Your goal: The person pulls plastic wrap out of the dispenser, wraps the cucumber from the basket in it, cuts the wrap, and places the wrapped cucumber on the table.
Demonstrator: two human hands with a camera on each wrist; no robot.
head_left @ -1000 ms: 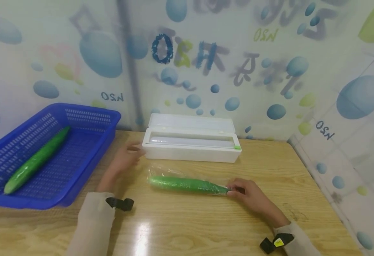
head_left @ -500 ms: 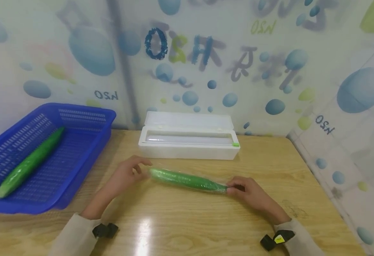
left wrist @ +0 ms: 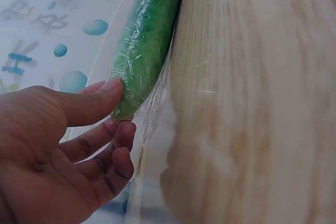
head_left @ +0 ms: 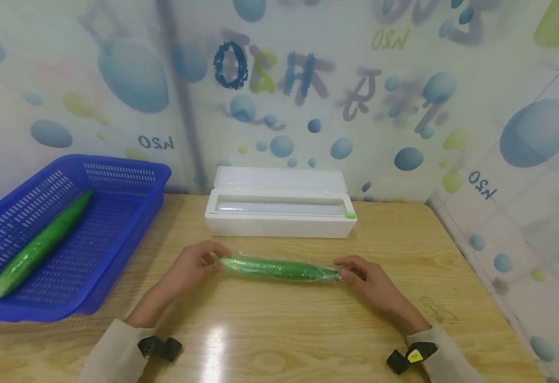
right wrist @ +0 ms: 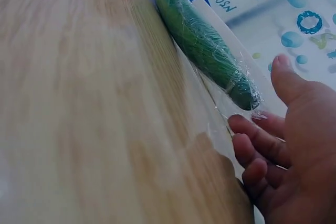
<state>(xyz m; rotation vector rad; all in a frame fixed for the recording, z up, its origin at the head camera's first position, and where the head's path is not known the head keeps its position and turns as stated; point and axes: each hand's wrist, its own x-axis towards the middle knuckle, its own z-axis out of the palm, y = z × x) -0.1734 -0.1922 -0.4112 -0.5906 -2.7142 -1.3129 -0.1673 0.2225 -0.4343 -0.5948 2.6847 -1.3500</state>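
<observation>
A green cucumber (head_left: 279, 269) wrapped in clear plastic film lies crosswise in front of me, its dark tip to the right. My left hand (head_left: 198, 268) pinches its left end; the left wrist view shows the thumb (left wrist: 100, 100) on the film and the fingers behind and below. At the other end is my right hand (head_left: 370, 282). In the right wrist view its thumb (right wrist: 289, 80) stands apart from the cucumber (right wrist: 205, 40), while loosely bent fingers (right wrist: 262, 137) are at the loose film by the tip. Whether the cucumber touches the table cannot be told.
Behind the cucumber stands a white cling film box (head_left: 279, 226), its lid up, with a roll inside and a green slider at the right. A blue basket (head_left: 116, 255) at the left holds an unwrapped cucumber (head_left: 44, 244). A patterned wall rises behind the wooden table (head_left: 284, 330).
My left hand has come from beside the box to the cucumber's left end and now pinches it. The loose film there has been drawn in. My right hand has stayed near the tip.
</observation>
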